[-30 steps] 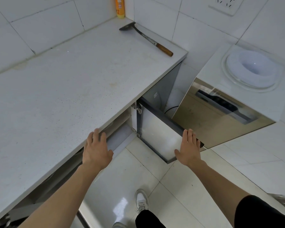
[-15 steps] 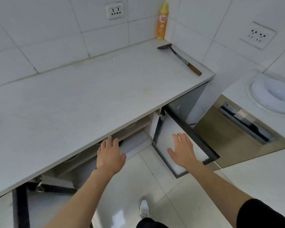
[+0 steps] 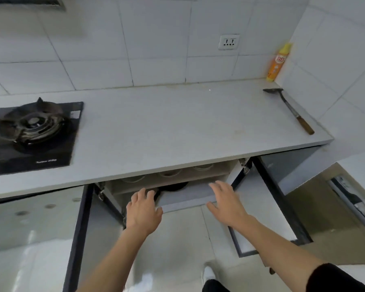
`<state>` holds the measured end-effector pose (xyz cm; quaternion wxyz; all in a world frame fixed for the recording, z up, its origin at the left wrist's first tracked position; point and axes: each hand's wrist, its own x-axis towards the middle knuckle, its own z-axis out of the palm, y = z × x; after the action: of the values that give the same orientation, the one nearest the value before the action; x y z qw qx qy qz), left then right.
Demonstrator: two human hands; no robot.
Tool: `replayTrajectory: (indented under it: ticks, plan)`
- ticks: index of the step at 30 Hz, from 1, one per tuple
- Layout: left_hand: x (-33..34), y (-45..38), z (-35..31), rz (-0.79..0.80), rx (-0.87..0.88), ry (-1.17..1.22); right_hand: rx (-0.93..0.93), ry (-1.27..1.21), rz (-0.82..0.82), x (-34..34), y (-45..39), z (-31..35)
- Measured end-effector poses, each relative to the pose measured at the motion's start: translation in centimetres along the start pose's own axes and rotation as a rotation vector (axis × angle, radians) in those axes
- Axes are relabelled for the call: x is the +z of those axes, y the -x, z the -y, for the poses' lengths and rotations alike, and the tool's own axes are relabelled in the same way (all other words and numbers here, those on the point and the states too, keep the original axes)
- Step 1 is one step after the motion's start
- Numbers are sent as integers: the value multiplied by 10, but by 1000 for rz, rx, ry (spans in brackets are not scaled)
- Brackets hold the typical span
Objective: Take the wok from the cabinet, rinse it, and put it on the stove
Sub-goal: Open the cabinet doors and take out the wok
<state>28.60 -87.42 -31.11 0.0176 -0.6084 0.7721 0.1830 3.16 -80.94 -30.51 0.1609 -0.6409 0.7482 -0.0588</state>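
Note:
The cabinet (image 3: 190, 199) under the counter stands with both doors swung open. A dark wok (image 3: 173, 187) lies on its lower shelf, mostly hidden under the counter edge; only part of its black rim shows. My left hand (image 3: 143, 209) reaches toward the shelf just left of the wok, fingers spread, holding nothing. My right hand (image 3: 226, 203) hovers over the shelf's front edge to the right of the wok, also spread and holding nothing. The black gas stove (image 3: 30, 131) sits on the counter at far left, its burner bare.
Several pale bowls (image 3: 169, 173) sit on the upper shelf. The open right door (image 3: 282, 207) and left door (image 3: 78, 228) flank my arms. A spatula (image 3: 291, 110) and an orange spray bottle (image 3: 278, 62) stand at the counter's right end. My shoe (image 3: 208, 272) is on the tiled floor.
The view has swung left, bringing the stove and the whole cabinet opening into sight. Both hands have left the doors and moved inward toward the lower shelf and wok.

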Motion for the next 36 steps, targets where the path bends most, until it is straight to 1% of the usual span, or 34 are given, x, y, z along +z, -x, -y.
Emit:
replayTrajectory:
  ticks: [4, 8, 12, 16, 20, 26, 36]
  plan:
    - [8, -7, 5, 22, -113, -12, -106, -15, 46, 10, -41, -3]
    - [27, -18, -10, 72, -227, -1, -178, -51, 101, 25, -73, -22]
    - [45, -27, -27, 110, -290, 18, -230, -36, 194, 42, -93, -48]
    - [66, -40, -36, 121, -279, 40, -220, -42, 225, 58, -104, -64]
    - [100, -66, -28, 127, -269, 44, -215, -32, 224, 90, -120, -77]
    - [189, -122, 9, 110, -237, 1, -234, -14, 218, 183, -160, -98]
    - [383, -237, 82, 27, -194, -26, -287, 6, 170, 377, -255, -145]
